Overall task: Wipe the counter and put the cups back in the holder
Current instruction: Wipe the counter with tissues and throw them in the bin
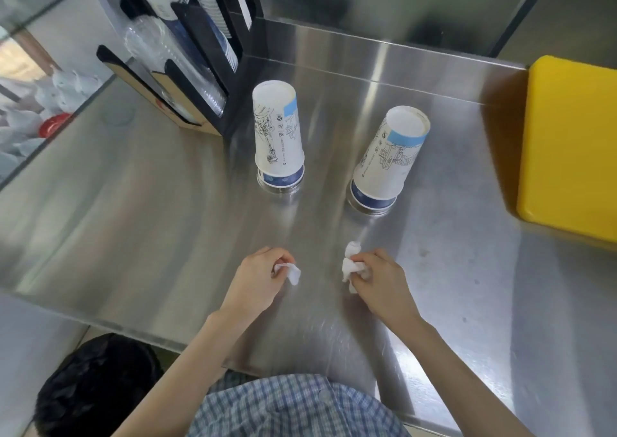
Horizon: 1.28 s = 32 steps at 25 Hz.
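I am looking down on a brushed stainless-steel counter (140,209). At far left the black cup holder (200,69) is leaning back with stacks of clear and paper cups in its slots. Just beside its foot the left cup stack (278,136) is standing upside down: printed paper cups over a clear rim. The right cup stack (389,159) is standing well apart from it, tilted, leaving an open lane of bare steel between them. A yellow plastic bin (567,146) is crowding the right edge. Near the front edge, my left hand (258,279) is pinching a small white tissue scrap (292,271); my right hand (380,279) is curling closed around a crumpled tissue wad (350,266).
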Each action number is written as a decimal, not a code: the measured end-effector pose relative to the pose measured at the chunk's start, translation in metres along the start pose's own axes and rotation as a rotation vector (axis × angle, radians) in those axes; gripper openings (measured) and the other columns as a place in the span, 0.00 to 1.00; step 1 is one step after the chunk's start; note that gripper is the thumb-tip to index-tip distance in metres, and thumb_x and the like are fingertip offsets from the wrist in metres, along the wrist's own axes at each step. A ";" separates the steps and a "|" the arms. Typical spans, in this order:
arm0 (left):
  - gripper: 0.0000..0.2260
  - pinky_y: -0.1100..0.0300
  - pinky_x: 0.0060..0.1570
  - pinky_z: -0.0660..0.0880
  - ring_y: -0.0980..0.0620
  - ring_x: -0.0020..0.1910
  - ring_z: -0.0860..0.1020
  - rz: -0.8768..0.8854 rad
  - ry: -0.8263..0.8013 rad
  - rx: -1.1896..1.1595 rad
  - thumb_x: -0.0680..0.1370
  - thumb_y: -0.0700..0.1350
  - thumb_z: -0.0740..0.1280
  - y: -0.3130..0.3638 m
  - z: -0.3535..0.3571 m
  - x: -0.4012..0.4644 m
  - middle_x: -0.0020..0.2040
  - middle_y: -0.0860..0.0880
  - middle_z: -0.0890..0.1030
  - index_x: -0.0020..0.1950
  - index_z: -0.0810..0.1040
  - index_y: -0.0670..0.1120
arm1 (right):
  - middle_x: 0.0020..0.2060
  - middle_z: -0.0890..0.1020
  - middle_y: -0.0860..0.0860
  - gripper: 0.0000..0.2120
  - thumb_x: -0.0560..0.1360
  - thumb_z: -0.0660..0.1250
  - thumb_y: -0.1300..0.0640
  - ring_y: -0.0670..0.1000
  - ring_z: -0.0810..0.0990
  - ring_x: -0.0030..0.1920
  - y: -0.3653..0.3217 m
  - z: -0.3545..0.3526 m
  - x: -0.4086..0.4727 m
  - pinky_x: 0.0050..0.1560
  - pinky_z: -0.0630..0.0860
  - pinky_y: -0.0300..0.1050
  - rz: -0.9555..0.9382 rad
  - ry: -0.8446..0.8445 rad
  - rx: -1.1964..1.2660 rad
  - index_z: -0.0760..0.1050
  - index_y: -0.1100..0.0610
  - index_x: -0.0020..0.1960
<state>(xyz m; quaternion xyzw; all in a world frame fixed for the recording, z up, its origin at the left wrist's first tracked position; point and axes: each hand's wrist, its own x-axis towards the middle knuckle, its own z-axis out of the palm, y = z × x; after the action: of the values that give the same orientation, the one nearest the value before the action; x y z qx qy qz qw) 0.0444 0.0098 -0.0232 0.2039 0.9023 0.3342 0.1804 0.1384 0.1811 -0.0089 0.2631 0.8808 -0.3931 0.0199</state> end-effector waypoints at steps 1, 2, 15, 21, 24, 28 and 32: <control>0.08 0.75 0.35 0.67 0.58 0.31 0.72 -0.019 0.009 -0.019 0.71 0.34 0.62 0.000 -0.003 -0.002 0.35 0.55 0.75 0.42 0.80 0.44 | 0.45 0.74 0.52 0.08 0.71 0.64 0.64 0.47 0.73 0.36 -0.004 0.000 0.001 0.38 0.66 0.25 -0.020 -0.014 0.003 0.79 0.59 0.48; 0.08 0.74 0.35 0.67 0.58 0.31 0.73 -0.037 0.014 -0.035 0.71 0.34 0.62 -0.001 -0.006 -0.004 0.34 0.55 0.76 0.40 0.80 0.44 | 0.47 0.75 0.53 0.08 0.71 0.64 0.64 0.48 0.73 0.39 -0.006 0.000 0.003 0.39 0.65 0.28 -0.037 -0.032 -0.002 0.78 0.59 0.49; 0.05 0.76 0.34 0.67 0.62 0.27 0.74 -0.372 0.263 -0.199 0.72 0.40 0.64 -0.074 -0.074 -0.096 0.26 0.56 0.76 0.37 0.75 0.48 | 0.38 0.76 0.44 0.04 0.72 0.63 0.59 0.46 0.74 0.42 -0.104 0.077 -0.017 0.40 0.65 0.22 -0.364 -0.338 -0.083 0.76 0.54 0.43; 0.03 0.72 0.31 0.67 0.58 0.25 0.72 -0.500 0.423 -0.304 0.72 0.38 0.64 -0.139 -0.121 -0.174 0.26 0.53 0.75 0.39 0.76 0.42 | 0.49 0.77 0.52 0.10 0.72 0.64 0.58 0.51 0.74 0.47 -0.159 0.154 -0.058 0.39 0.60 0.35 -0.420 -0.399 -0.140 0.76 0.54 0.53; 0.04 0.73 0.33 0.67 0.58 0.27 0.73 -0.551 0.498 -0.313 0.72 0.39 0.65 -0.177 -0.143 -0.212 0.27 0.54 0.76 0.38 0.76 0.43 | 0.51 0.78 0.54 0.10 0.72 0.64 0.59 0.53 0.76 0.50 -0.189 0.195 -0.084 0.40 0.61 0.35 -0.487 -0.461 -0.169 0.76 0.56 0.54; 0.06 0.75 0.33 0.68 0.56 0.30 0.74 -0.595 0.558 -0.305 0.73 0.39 0.64 -0.228 -0.171 -0.256 0.29 0.55 0.77 0.36 0.75 0.48 | 0.49 0.78 0.53 0.08 0.72 0.65 0.60 0.48 0.73 0.46 -0.229 0.249 -0.118 0.39 0.62 0.33 -0.544 -0.524 -0.144 0.76 0.54 0.51; 0.09 0.77 0.33 0.68 0.60 0.30 0.76 -0.624 0.567 -0.303 0.73 0.37 0.62 -0.266 -0.195 -0.288 0.31 0.56 0.77 0.37 0.78 0.48 | 0.52 0.78 0.56 0.11 0.73 0.64 0.59 0.52 0.74 0.50 -0.260 0.292 -0.141 0.41 0.59 0.33 -0.601 -0.549 -0.192 0.75 0.58 0.55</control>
<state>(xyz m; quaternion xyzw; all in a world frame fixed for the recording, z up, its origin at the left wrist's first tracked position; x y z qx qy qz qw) 0.1342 -0.4185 -0.0096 -0.2064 0.8752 0.4351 0.0458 0.0852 -0.2306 0.0008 -0.1234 0.9131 -0.3530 0.1627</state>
